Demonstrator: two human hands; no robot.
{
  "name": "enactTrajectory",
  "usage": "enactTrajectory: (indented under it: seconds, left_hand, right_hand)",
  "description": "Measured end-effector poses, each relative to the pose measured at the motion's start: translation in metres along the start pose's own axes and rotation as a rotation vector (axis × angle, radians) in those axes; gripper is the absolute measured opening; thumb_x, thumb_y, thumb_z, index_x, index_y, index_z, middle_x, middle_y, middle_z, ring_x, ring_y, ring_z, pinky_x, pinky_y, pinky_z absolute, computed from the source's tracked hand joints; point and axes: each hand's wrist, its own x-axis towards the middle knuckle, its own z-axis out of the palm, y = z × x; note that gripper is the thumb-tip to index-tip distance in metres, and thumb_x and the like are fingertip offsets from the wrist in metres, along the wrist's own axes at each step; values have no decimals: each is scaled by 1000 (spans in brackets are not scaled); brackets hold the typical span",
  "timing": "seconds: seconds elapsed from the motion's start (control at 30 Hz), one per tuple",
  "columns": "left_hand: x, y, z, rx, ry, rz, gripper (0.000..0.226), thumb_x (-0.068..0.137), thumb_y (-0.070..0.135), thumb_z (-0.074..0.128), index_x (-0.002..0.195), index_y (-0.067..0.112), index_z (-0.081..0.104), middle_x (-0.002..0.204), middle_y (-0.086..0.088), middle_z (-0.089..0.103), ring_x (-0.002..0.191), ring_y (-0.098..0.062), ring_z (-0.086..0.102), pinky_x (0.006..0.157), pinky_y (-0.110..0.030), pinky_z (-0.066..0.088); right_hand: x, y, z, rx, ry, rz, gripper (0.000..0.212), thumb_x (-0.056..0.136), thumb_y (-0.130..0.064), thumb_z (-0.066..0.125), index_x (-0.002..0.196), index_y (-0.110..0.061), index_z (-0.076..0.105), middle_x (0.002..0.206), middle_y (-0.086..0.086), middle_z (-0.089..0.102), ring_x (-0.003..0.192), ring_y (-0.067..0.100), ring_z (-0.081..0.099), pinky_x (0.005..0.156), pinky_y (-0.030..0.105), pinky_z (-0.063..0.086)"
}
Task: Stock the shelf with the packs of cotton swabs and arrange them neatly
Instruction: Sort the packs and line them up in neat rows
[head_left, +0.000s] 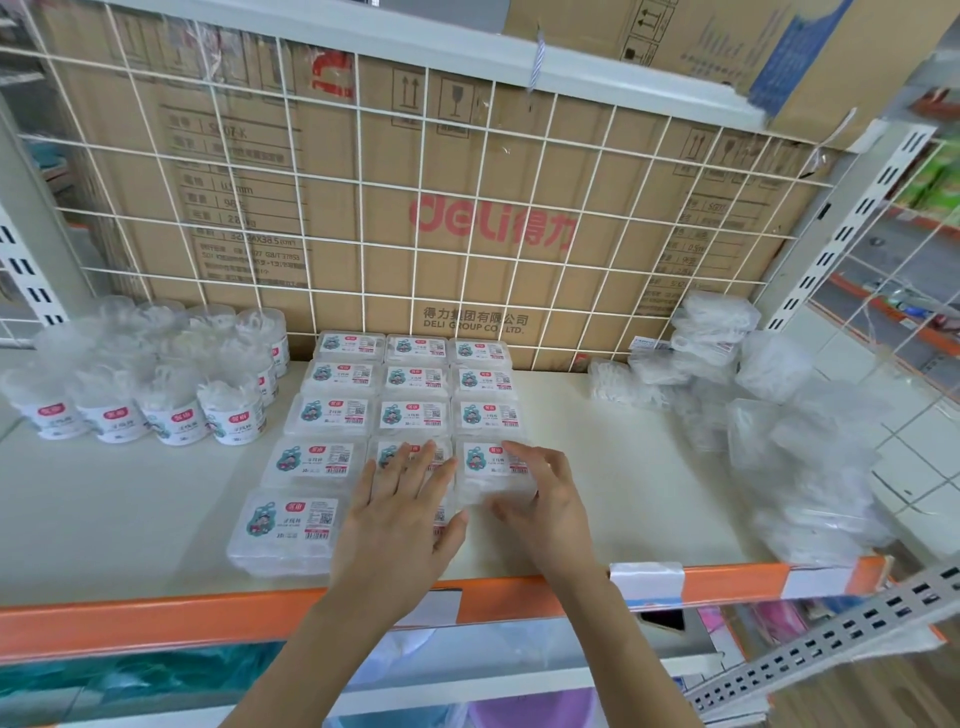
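Shelf (130, 509) edge nearest, trimmed in orange. Just past it, left hand (400, 509) laid flat on the middle column's front pack (387, 453), fingers (422, 462) straight and released, probably to steady it. Alongside, right hand (540, 499) clasped round the right column's nearest pack (483, 465), seemingly to square it into line. Behind, three tidy columns of packs (414, 382); tubs (171, 410) left, loose bags (789, 467) right, wire grid (359, 180) rearmost.
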Motion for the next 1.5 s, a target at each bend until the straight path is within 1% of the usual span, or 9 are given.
enactTrajectory:
  seconds: [0.3,0.47,0.63,0.77,0.93,1.07,1.17,1.33,1.5]
  left_hand:
    - [1,0,0,6,-41,-2,56,83,48,34,119,20,66,125,-6,62,114,-28,60,100,-44,27]
    - [1,2,-5,3,-69,-36,55,83,49,32,117,23,67,124,-4,63,114,-26,60,96,-47,45]
    - [1,0,-4,4,-106,-10,56,83,49,33,118,21,66,124,-6,63,114,-28,60,100,-44,28]
    - [1,0,-4,-5,-148,-18,56,83,49,33,116,19,68,122,-7,64,112,-29,61,98,-44,27]
    - [-2,-3,-7,-42,-190,-32,74,96,54,4,117,20,66,123,-7,64,112,-29,61,100,-43,26]
    - [-1,-4,-11,-77,-253,-8,72,96,57,6,118,21,65,122,-5,64,112,-28,60,98,-42,27]
    - [1,-9,-11,-144,-237,-19,80,92,66,2,127,21,58,131,-3,58,122,-25,53,104,-40,30]
    - [16,-6,-23,-229,-187,-35,99,58,78,-16,147,40,2,157,14,-1,145,-9,-3,116,-31,2]
    - [53,19,-38,-323,-147,37,90,65,73,2,145,36,21,155,13,12,144,-10,5,115,-31,6]
  right_hand:
    - [-1,-3,-1,-44,-6,-20,59,75,-21,77,127,-30,52,118,-3,42,96,13,57,85,25,49]
    - [-2,-4,1,-12,6,-9,60,75,-20,78,129,-29,52,113,0,43,101,17,56,88,24,47]
    - [-2,-3,0,-9,-7,-21,69,73,-25,78,134,-28,46,112,-4,42,106,16,54,91,30,48]
    - [-6,-9,-4,41,29,-52,73,72,-57,59,136,-28,40,121,-15,40,118,5,43,93,20,39]
    - [-11,-14,-26,62,134,11,61,81,-55,50,134,-25,44,123,-20,41,117,0,41,95,17,35]
    - [-13,-9,-51,15,167,11,58,82,-44,50,135,-23,43,123,-17,43,116,3,42,90,16,33]
    - [-16,0,-73,-31,165,-3,55,83,-40,50,135,-25,42,122,-20,43,115,2,42,89,17,34]
    - [-11,23,-112,-127,153,0,52,83,-39,50,134,-28,44,118,-26,44,113,-1,44,82,8,33]
    - [7,50,-143,-205,147,13,51,83,-38,51,131,-20,49,120,-10,52,110,11,53,82,16,36]
